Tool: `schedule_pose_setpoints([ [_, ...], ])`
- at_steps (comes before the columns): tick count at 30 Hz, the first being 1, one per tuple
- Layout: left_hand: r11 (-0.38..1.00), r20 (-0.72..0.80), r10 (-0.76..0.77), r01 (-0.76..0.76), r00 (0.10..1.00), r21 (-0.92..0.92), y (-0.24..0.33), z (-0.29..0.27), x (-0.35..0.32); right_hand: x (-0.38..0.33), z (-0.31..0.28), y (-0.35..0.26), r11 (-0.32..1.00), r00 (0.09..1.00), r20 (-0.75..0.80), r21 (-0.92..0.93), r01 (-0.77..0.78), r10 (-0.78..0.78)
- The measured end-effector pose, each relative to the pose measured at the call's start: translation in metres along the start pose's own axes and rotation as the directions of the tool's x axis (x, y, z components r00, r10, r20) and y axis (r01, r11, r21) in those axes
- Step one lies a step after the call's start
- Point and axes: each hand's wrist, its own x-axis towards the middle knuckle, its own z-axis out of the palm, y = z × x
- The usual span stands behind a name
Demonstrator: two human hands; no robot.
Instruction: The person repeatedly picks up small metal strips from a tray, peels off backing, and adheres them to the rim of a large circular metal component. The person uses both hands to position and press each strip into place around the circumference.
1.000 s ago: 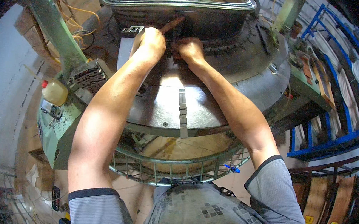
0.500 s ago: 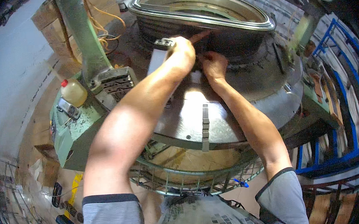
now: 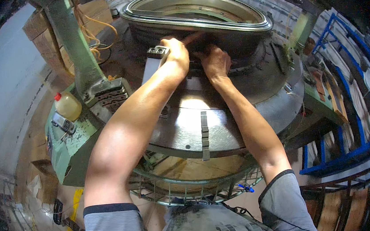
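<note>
A large round machine carries a dark cylinder with a shiny metal ring (image 3: 194, 23) around its top. My left hand (image 3: 176, 54) is raised against the near side of the cylinder, beside an upright silver metal block (image 3: 157, 52); its fingers are mostly hidden behind the hand. Close to it on the right, my right hand (image 3: 215, 63) is bent at the wrist with curled fingers low at the cylinder's wall. Shadow covers those fingertips, and what they grip is too dark to make out. A segmented metal strip (image 3: 205, 136) lies across the bright plate (image 3: 182, 135) below my wrists.
Left of the machine, a red-capped bottle (image 3: 68, 106) of yellowish liquid stands on a green base (image 3: 70, 149). Green posts (image 3: 68, 35) rise around the cylinder. A blue rack (image 3: 356, 94) is at the right. A barred rail (image 3: 179, 189) curves before my body.
The whole view has shifted slightly to the left. My right hand has turned a little, and its fingers sit deeper in shadow. The left hand stays beside the silver block.
</note>
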Motion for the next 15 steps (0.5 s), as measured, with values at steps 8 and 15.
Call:
schedule_pose_setpoints([
  [8,0.991,-0.078,-0.016,0.005,0.997,-0.135,0.003,-0.006,-0.008,0.02,-0.02,-0.009,0.964,0.985,-0.109,-0.243,0.104,-0.134],
  [15,0.771,-0.443,-0.214,-0.128,0.87,-0.623,0.011,0.002,-0.076,0.02,-0.019,-0.015,0.945,0.987,-0.098,-0.313,0.093,-0.129],
])
